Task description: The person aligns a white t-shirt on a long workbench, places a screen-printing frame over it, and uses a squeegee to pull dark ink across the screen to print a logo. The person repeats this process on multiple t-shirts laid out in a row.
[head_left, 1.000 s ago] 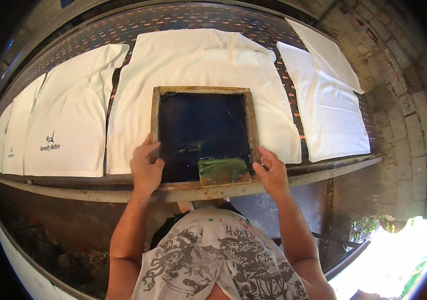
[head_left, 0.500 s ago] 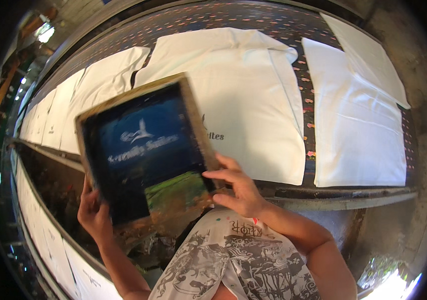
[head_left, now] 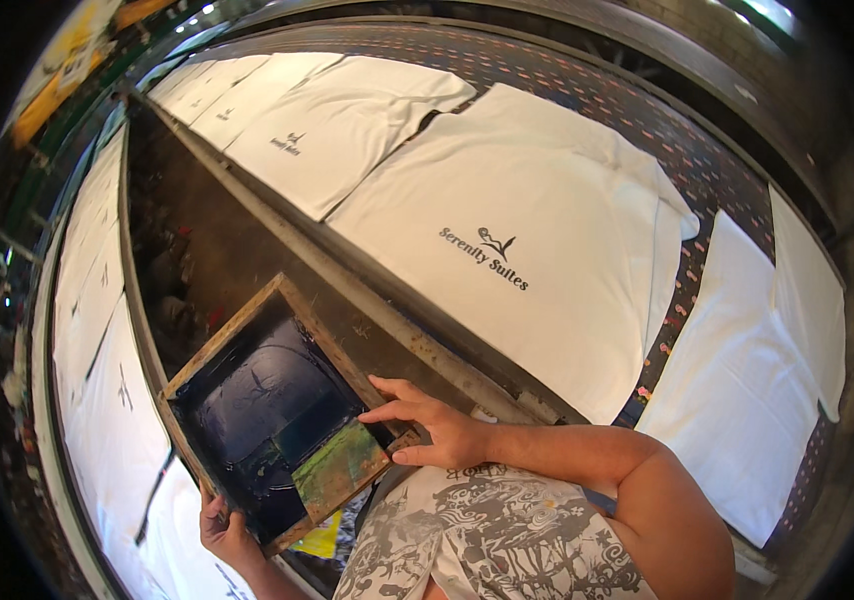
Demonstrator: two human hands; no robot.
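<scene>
A screen-printing frame (head_left: 225,338) with a wooden rim and dark blue mesh is held tilted in front of me, over the gap between two long tables. Dark wet-looking ink and a faint bird shape show on the mesh. A green-brown rectangular patch (head_left: 342,468) covers the frame's near right corner. My left hand (head_left: 229,530) grips the near left corner, fingers partly hidden below it. Along the right side, my right hand (head_left: 432,430) holds the rim, thumb and fingers apart around it. Beyond lies a white cloth (head_left: 547,180) bearing a dark bird emblem and lettering.
More printed white cloths (head_left: 292,110) line the far table, whose dark top (head_left: 682,150) has pinkish spots. Unprinted cloth (head_left: 737,400) lies at the right. The left table carries further white cloths (head_left: 117,390). Between the tables runs a brown gap (head_left: 212,215) edged by a metal rail (head_left: 397,345).
The frame has moved left and down, away from the cloth, uncovering its whole print. My view has turned, bringing more of the left table in. Both hands keep their hold.
</scene>
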